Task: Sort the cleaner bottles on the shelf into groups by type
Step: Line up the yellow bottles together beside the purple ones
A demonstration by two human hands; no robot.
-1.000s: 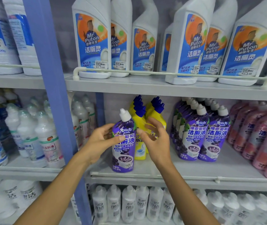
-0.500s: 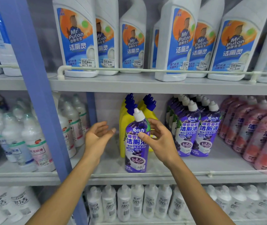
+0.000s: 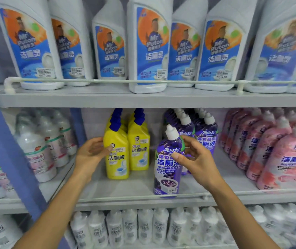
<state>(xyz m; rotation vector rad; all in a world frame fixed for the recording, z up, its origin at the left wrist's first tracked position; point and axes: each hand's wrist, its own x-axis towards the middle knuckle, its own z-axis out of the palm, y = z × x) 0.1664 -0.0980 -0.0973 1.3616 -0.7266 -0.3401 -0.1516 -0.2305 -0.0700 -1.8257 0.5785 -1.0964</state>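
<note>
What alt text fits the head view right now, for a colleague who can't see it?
The right hand grips a purple bottle at the front of the middle shelf, between the yellow bottles and the purple row. The left hand touches the front yellow bottle, thumb on its label. Pink bottles stand at the right.
</note>
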